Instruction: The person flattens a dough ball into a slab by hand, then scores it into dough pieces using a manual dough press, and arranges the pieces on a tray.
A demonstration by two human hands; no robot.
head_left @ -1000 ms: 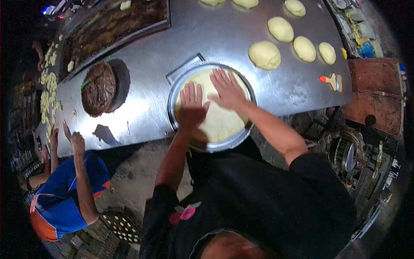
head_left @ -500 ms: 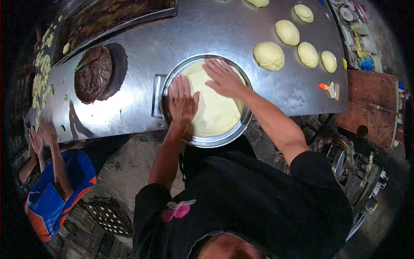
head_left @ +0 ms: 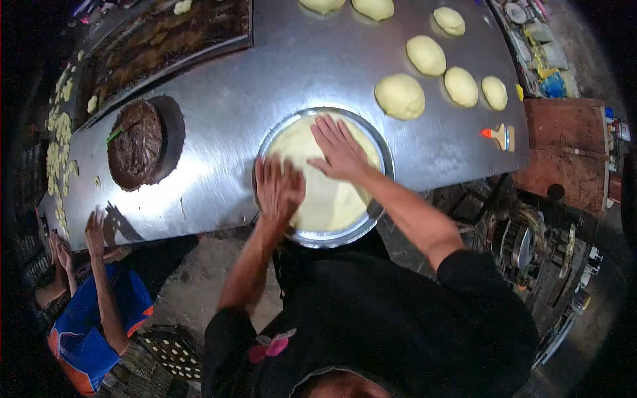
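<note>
Near the middle of the frame, at the front edge of a brushed, shiny steel table (head_left: pixel 232 99), sits a round silvery metal pan (head_left: pixel 389 162), its near rim reaching past the edge. Inside lies a pale yellow sheet of dough (head_left: pixel 332 207), smooth and flat, spread across most of the pan. The person's right hand (head_left: pixel 342 151) is open over the far part of the dough, palm down, fingers long and nearly straight. The left hand (head_left: pixel 280 191) is open too, at the pan's left side, its fingers blurred; I cannot tell how firmly either palm presses.

Toward the upper right of the frame, seven plump, rounded dough lumps (head_left: pixel 399 97) of differing sizes rest on the steel, satiny and slightly flattened. Below them lies a flat brush (head_left: pixel 499 137) with an orange-tipped handle and tan bristles. Left of the pan stands a round vessel of thick, glossy brown paste (head_left: pixel 136 149), streaked and ridged, with a green handle (head_left: pixel 115 134) at its side. A dark, stained rectangular tray (head_left: pixel 166 41) fills the upper left, and small pale dough bits (head_left: pixel 60 152) scatter down the far left. At lower left, a co-worker in blue and orange (head_left: pixel 99 315) reaches toward the table.
</note>
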